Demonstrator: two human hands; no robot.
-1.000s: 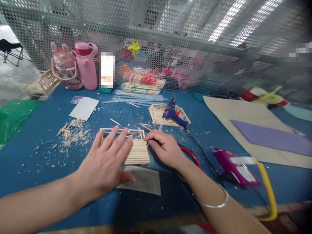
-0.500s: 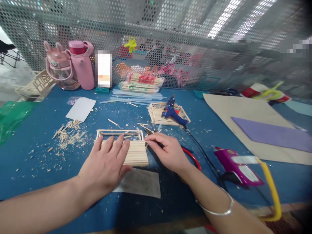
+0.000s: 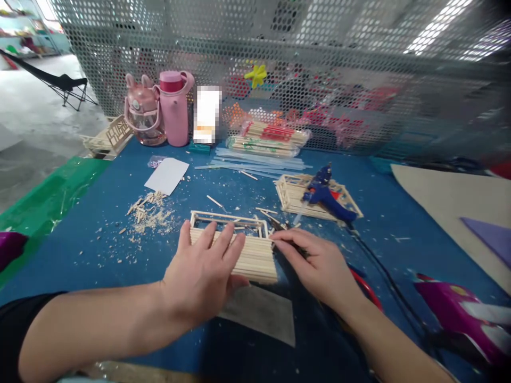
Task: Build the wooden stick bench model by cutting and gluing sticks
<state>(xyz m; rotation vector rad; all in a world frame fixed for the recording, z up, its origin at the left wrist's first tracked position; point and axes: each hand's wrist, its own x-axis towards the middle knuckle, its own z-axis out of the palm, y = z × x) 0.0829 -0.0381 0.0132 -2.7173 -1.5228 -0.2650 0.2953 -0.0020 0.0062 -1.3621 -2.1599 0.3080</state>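
Stick panel [image 3: 255, 258] under the left hand [image 3: 203, 274], long side running left-right.
Left fingers spread flat on it; right hand [image 3: 319, 266] pinches its right edge.

A blue glue gun [image 3: 327, 196] rests on a stick frame [image 3: 297, 194] at center right of the blue desk [image 3: 80, 234]. 2 pink bottles [image 3: 162, 109] stand against the perforated metal screen [image 3: 279, 53]. Bagged sticks [image 3: 267, 139] lie beside them. White paper [image 3: 166, 175] lies near a sawdust pile [image 3: 149, 215]. A purple tool [image 3: 463, 314] lies at far right.
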